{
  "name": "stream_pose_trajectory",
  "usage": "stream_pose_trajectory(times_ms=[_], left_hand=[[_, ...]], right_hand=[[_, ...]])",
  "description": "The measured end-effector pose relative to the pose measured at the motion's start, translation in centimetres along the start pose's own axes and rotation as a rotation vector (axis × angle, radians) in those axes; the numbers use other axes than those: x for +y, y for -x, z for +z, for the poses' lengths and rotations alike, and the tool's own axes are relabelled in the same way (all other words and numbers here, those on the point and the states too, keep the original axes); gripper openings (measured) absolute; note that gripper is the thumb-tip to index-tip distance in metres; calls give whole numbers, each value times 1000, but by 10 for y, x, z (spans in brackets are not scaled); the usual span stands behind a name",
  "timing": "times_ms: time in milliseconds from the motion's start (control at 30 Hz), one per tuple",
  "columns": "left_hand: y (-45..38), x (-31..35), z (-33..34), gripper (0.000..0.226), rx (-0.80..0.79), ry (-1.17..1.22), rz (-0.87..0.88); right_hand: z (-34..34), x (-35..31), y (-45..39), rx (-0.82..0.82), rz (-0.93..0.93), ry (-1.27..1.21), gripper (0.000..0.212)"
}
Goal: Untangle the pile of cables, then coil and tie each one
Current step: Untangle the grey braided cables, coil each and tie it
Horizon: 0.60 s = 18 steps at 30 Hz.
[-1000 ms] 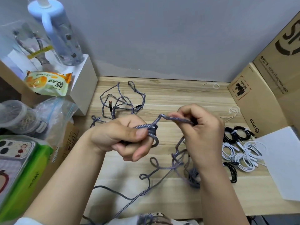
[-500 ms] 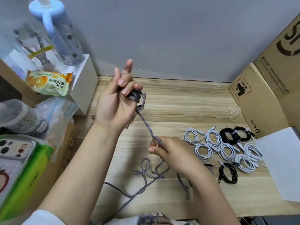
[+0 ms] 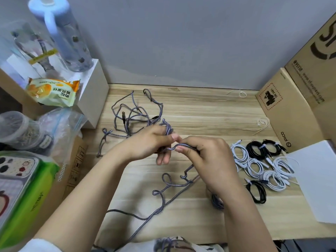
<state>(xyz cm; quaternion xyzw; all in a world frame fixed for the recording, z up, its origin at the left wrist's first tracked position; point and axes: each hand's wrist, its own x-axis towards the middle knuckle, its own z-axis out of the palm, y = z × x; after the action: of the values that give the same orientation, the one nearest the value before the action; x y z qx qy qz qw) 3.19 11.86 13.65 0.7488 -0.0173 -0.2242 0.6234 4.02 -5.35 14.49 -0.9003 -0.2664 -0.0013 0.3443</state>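
A grey braided cable [image 3: 171, 184] runs in loose loops across the wooden table [image 3: 200, 110] and off its front edge. My left hand [image 3: 151, 142] holds a small coil of this cable, with loops showing above its fingers. My right hand [image 3: 205, 157] pinches the same cable just right of the left hand. The two hands touch at mid-table. A second tangle of grey braided cable [image 3: 134, 115] lies behind my left hand. Several coiled and tied white and black cables [image 3: 261, 164] lie to the right of my right hand.
Cardboard boxes [image 3: 291, 110] stand at the right, with a white sheet [image 3: 316, 179] in front of them. A white box [image 3: 91, 91] with a bottle [image 3: 61, 33] and a snack packet [image 3: 52, 91] stands at the left. Plastic bags and a green pack [image 3: 27, 193] crowd the left edge. Loose ties [image 3: 261, 122] lie at the back right.
My left hand has come down from its raised position to meet my right hand at mid-table. My right hand has moved up along the cable to the coil.
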Motion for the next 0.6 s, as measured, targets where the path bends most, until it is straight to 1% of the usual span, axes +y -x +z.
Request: stream_pose_trajectory(times_ms=[33, 67, 133, 233, 300, 333, 367, 400, 500, 567, 600], left_hand=[[2, 0, 1, 45, -29, -42, 0], [3, 1, 0, 48, -42, -75, 5], [5, 1, -2, 48, -85, -92, 9], [8, 0, -5, 36, -224, -93, -20], [12, 1, -7, 30, -302, -38, -14], [14, 0, -8, 28, -314, 12, 3], [16, 0, -9, 27, -297, 71, 24], [17, -1, -10, 28, -251, 132, 46], [15, -5, -13, 31, -51, 282, 76], [12, -7, -12, 35, 46, 295, 58], [11, -7, -13, 36, 64, 295, 45]], right_hand=[[0, 1, -1, 30, -11, -9, 32], [0, 4, -1, 61, -28, -4, 34], [0, 8, -2, 112, -58, 25, 34], [2, 12, -4, 167, -48, 33, 24], [3, 15, -5, 211, -30, 31, 12], [2, 17, -6, 231, -6, 15, 7], [1, 19, -7, 237, 37, -28, 7], [-1, 21, -7, 223, 96, -92, 11], [-6, 25, -5, 134, 268, -221, 30], [-7, 24, -4, 97, 369, -304, 30], [-8, 23, -4, 88, 405, -392, 26]])
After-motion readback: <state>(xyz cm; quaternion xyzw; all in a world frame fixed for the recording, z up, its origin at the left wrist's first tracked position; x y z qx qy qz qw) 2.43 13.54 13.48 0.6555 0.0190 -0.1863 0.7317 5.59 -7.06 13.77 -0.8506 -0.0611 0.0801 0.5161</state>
